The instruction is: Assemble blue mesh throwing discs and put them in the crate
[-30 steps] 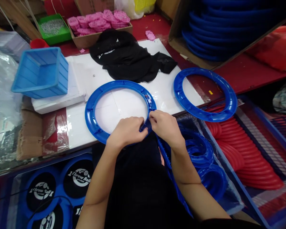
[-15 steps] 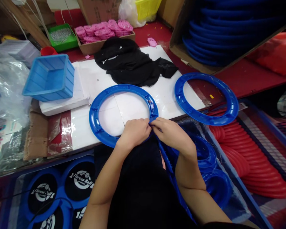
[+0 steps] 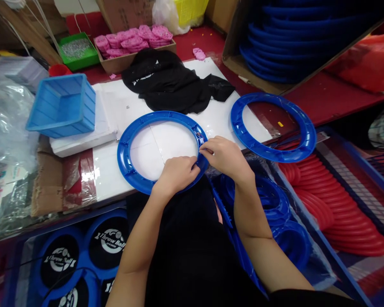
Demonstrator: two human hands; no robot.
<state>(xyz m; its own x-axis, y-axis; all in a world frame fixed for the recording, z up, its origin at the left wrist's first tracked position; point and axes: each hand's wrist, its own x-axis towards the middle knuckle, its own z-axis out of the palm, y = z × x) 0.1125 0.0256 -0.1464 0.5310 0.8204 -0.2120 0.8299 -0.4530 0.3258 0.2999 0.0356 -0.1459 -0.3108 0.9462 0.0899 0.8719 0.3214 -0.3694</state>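
Observation:
A blue plastic ring (image 3: pixel 125 149) lies flat on the white board (image 3: pixel 115 102) in front of me. My left hand (image 3: pixel 176 174) rests on the ring's near right part with its fingers curled and pinched on the rim. My right hand (image 3: pixel 224 155) pinches the same rim a little further up the right side, fingertips closed at a small dark spot there. A second blue ring (image 3: pixel 304 128) lies to the right, partly over the board's edge. Black mesh fabric (image 3: pixel 173 83) is heaped beyond the first ring.
A blue tub (image 3: pixel 62 104) stands at the left. Behind are a box of pink parts (image 3: pixel 134 36) and a green tray (image 3: pixel 78 49). Stacked red rings (image 3: pixel 326 204) and blue rings (image 3: pixel 272 204) fill bins at the right. Finished discs (image 3: pixel 110 241) lie lower left.
My right hand has moved up along the ring's right rim, away from my left hand. The left hand stays at the near right rim. The view has shifted slightly.

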